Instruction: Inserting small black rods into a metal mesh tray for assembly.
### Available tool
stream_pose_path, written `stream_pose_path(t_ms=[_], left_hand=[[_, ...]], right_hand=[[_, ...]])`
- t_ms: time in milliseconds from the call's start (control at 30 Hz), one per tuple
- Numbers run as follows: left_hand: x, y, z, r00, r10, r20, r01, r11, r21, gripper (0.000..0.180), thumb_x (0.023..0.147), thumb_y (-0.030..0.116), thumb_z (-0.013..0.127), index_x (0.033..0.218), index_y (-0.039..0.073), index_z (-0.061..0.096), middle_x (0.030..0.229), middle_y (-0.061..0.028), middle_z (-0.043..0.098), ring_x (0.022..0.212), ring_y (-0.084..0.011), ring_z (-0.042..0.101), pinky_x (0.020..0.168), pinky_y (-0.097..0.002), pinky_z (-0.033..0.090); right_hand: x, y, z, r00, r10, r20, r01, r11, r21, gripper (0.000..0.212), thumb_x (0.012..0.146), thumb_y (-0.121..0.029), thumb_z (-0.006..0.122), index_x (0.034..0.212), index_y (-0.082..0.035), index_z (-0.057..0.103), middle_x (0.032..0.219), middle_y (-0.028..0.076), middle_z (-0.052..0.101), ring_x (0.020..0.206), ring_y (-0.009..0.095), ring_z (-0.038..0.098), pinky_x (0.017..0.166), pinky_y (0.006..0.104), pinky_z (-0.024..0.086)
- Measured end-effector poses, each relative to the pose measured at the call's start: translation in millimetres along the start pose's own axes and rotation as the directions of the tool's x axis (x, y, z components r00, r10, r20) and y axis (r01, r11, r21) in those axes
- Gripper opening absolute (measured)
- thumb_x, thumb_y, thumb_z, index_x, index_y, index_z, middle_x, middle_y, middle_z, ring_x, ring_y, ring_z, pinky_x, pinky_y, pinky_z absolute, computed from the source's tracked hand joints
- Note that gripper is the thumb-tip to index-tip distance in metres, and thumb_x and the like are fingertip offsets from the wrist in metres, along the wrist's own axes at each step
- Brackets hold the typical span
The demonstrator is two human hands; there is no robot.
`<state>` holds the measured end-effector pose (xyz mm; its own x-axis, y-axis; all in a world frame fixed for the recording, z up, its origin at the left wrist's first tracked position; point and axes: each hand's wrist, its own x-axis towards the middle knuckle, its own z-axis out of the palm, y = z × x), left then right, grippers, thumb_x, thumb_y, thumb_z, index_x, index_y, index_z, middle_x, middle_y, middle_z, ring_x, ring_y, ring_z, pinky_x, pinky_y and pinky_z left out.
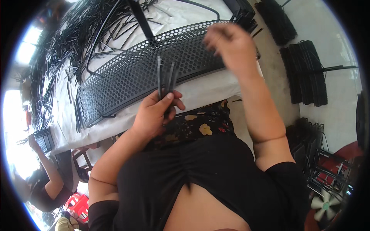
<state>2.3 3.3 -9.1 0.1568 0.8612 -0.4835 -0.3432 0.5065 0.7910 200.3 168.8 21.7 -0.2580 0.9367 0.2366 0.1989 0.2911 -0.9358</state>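
Clamped in the left grip (156,109), at the centre of the frame: thin black strips (159,77), tips directed toward the top of the frame, in view across the lower edge of a black perforated panel (131,75). Raised at upper right of centre, over the right part of the panel: right grip (235,44), fingers curled and blurred by motion; not possible to tell whether apart, together or clamped on anything. Beneath the panel: bench (217,86) with white covering. Rising from the panel's far edge at top centre: black bar (142,21). Scattered over the bench at upper left: pile of loose black strips (63,46). At lower left: co-worker's hand (34,142) beside a small black mesh item (47,140). At lower right: pale-bladed fan (325,205).
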Motion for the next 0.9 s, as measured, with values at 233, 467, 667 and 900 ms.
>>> stream_pose_path(t_ms=[233,467,667,900], left_hand=[[-5,2,14,0.964,-0.128,0.233,0.13,0.991,0.003,0.031,0.101,0.019,0.045,0.121,-0.003,0.053,0.101,-0.0156,0.067,0.084,-0.0212,0.066,0.069,-0.0301,0.054],[-11,-13,8,0.951,-0.174,0.254,0.215,0.966,-0.143,0.032,0.098,0.011,0.051,0.124,-0.007,0.053,0.119,-0.02,0.061,0.114,-0.0289,0.059,0.099,-0.0397,0.046],[-12,-15,5,0.94,-0.203,0.276,0.282,0.915,-0.288,0.025,0.098,0.011,0.05,0.118,-0.005,0.055,0.108,-0.0162,0.065,0.104,-0.0226,0.062,0.093,-0.0361,0.049],[-17,-19,10,0.999,-0.042,-0.032,0.039,0.996,-0.079,0.021,0.095,0.012,0.058,0.108,-0.005,0.058,0.092,-0.0101,0.066,0.081,-0.0161,0.065,0.075,-0.0267,0.053]], right_hand=[[-59,-6,38,0.78,0.204,0.592,-0.483,0.798,0.361,0.019,0.085,-0.003,0.069,0.103,0.002,0.065,0.095,0.011,0.07,0.089,0.016,0.067,0.081,0.0266,0.053],[-77,-8,49,0.768,0.199,0.608,-0.532,0.726,0.436,0.023,0.086,0.002,0.064,0.109,0.002,0.064,0.092,0.011,0.069,0.089,0.017,0.067,0.081,0.0282,0.054],[-77,-12,48,0.763,0.212,0.61,-0.486,0.811,0.325,0.032,0.087,0.003,0.06,0.119,0.001,0.06,0.093,0.01,0.069,0.089,0.016,0.067,0.08,0.0263,0.054],[-81,-1,49,0.776,0.192,0.601,-0.408,0.88,0.245,0.029,0.089,0.002,0.059,0.118,0.002,0.06,0.092,0.01,0.069,0.087,0.014,0.066,0.079,0.0246,0.053]])
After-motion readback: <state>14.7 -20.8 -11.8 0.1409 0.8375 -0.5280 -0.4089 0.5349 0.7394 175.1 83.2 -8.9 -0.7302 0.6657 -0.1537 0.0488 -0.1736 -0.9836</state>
